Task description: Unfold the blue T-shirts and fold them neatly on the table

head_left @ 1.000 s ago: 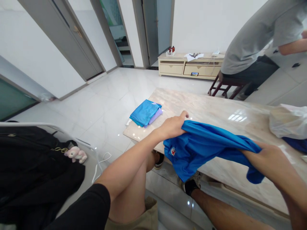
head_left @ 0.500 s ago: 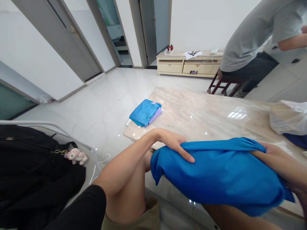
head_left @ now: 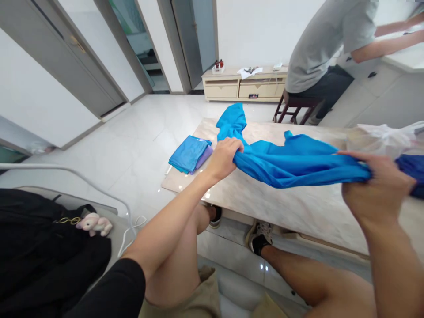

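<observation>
A bright blue cloth garment (head_left: 291, 165) is stretched between my two hands above the marble-topped table; its exact kind does not show. My left hand (head_left: 227, 154) grips its left end, and a loose part of the fabric fans out beyond the knuckles. At the other end, my right hand (head_left: 379, 185) is closed around the bunched edge. Folded blue garments (head_left: 189, 153) lie in a flat stack at the table's left corner, with a purple piece (head_left: 204, 158) showing at the side.
On the marble table (head_left: 274, 203), a translucent plastic bag (head_left: 380, 139) and dark blue cloth (head_left: 414, 170) lie at right. A black bag (head_left: 49, 256) with a plush charm (head_left: 94, 224) rests at left. Beyond the table, a person in grey (head_left: 314, 48) sits on a stool (head_left: 296, 104).
Both hands have lifted the blue garment up and away from my lap to over the table. It is now pulled taut between them, with loose fabric flung forward. My view has shifted slightly right.
</observation>
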